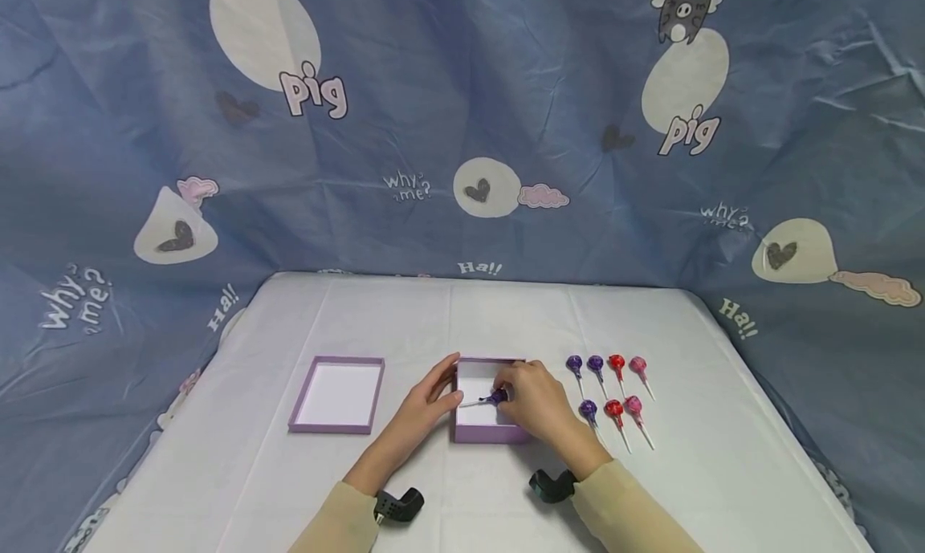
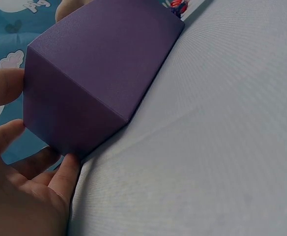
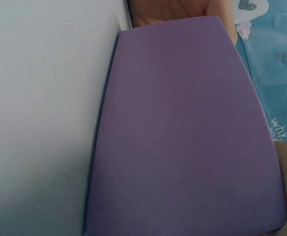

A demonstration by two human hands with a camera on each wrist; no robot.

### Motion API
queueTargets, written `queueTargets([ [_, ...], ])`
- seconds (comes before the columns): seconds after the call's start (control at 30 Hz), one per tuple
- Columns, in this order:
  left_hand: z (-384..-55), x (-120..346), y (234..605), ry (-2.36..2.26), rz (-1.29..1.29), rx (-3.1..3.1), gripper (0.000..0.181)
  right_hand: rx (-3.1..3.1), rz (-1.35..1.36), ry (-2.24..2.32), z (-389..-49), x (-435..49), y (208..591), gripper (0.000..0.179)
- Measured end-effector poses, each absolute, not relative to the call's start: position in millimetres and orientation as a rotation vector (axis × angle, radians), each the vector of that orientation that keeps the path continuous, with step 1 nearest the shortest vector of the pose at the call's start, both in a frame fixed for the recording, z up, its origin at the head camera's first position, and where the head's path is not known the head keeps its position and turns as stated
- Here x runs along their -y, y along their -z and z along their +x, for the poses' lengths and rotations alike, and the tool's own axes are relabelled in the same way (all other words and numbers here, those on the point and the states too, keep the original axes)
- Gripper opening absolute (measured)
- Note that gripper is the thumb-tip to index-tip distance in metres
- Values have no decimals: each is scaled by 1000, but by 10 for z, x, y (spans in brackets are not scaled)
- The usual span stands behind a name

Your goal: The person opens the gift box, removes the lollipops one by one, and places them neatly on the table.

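Observation:
A purple open-topped box point(image 1: 491, 434) with a white inside stands on the table in front of the person. The right hand point(image 1: 538, 400) reaches over its right side and pinches a purple-wrapped lollipop point(image 1: 495, 396) inside, whose white stick points left. Fingers of the left hand point(image 1: 422, 412) rest along the box's left wall, thumb at the rim. Seen in the left wrist view, the relaxed fingertips of that hand point(image 2: 30, 191) touch the purple wall point(image 2: 84, 73). The box's outer side point(image 3: 183, 128) fills most of the right wrist view, hiding the lollipop there.
Left of the box lies a purple-edged lid point(image 1: 330, 428), white side up. To the right, two rows of lollipops in purple point(image 1: 588, 409), red point(image 1: 614, 408) and pink point(image 1: 633, 404) lie on the white tablecloth point(image 1: 448, 505). A blue printed curtain point(image 1: 405, 128) hangs behind.

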State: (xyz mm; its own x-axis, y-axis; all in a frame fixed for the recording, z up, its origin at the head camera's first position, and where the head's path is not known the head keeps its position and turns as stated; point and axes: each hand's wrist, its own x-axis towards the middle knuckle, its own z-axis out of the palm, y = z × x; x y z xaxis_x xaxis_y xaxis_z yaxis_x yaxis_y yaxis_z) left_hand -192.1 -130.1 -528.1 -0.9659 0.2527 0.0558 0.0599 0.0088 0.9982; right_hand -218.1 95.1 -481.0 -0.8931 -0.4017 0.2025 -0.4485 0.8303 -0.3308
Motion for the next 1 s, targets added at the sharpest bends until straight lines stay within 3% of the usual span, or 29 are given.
queueTargets([
  [1.0, -1911, 1304, 5295, -2114, 397, -2116, 62, 2835, 706, -569, -2175, -962, 4801, 21],
])
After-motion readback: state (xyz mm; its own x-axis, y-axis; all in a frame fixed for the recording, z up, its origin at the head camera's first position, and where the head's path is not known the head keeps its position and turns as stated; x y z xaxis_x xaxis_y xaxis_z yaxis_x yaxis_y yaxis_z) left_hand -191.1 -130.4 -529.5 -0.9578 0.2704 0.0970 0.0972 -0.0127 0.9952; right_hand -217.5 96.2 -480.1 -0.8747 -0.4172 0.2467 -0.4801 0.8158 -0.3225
